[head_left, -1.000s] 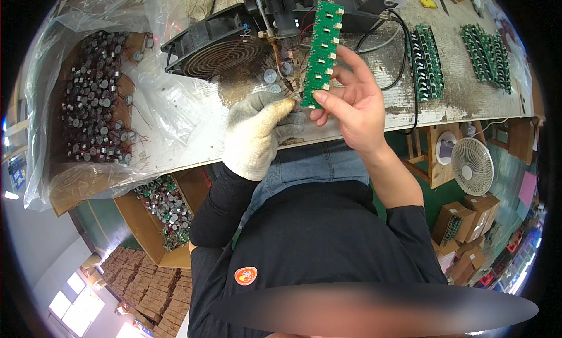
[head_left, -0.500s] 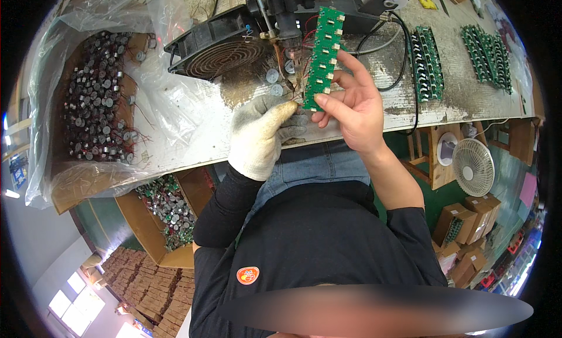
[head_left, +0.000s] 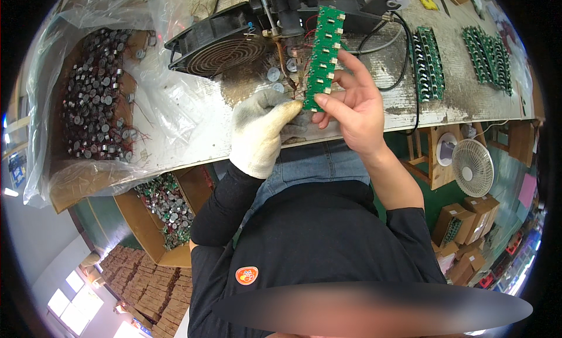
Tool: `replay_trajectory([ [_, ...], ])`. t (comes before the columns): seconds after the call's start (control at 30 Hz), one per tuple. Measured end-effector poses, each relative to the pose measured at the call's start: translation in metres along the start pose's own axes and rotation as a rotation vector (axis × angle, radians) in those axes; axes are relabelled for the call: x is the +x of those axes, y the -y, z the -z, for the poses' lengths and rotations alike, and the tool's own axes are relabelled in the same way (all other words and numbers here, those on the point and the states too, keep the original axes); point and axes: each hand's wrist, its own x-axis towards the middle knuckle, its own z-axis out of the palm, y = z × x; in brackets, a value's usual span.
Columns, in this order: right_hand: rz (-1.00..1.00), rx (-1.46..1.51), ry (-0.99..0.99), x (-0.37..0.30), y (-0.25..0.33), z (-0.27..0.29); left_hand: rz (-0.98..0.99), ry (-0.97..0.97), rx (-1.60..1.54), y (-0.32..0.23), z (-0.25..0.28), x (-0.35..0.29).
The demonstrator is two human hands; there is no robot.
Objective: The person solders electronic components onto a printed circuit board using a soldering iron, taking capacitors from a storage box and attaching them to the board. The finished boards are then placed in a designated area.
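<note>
A long green circuit board (head_left: 324, 60) with small white connectors stands almost upright over the near edge of the bench. My bare right hand (head_left: 357, 103) grips its lower end, thumb on the front face and fingers behind. At the board's lower left corner is my left hand (head_left: 260, 124), in a white and grey work glove, thumb and fingers pinched together. Whatever lies between those gloved fingertips is hidden or too small to tell. Just beyond the glove, small round metal parts (head_left: 273, 74) lie on the bench, beside a thin upright tool (head_left: 285, 62) on a stand.
A black fan (head_left: 219, 48) stands behind my hands. At left, a plastic-lined carton (head_left: 73, 183) holds many small round wired parts. More green boards (head_left: 428, 62) lie at right, near a black cable (head_left: 404, 62). Below the bench sits another carton (head_left: 137, 221) of parts.
My gloved left hand has shifted slightly right, its thumb tip now against the board's lower corner. The right hand and the board have hardly moved.
</note>
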Motion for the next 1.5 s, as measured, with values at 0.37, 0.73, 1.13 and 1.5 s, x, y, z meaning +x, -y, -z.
replay_trajectory([
  [0.37,0.021,-0.020,0.015,-0.001,0.000,-0.002,-0.052,-0.026,0.075,0.002,0.003,0.001],
  [0.73,-0.023,-0.008,-0.009,-0.001,-0.003,0.007,-0.017,-0.021,0.161,0.007,0.004,0.000],
  [1.13,-0.391,0.090,0.083,-0.102,0.005,0.027,-1.007,-0.061,1.242,0.041,0.009,-0.057],
  [1.5,0.266,-0.317,0.060,-0.122,0.011,-0.010,-1.096,0.099,0.550,0.038,0.003,-0.075],
])
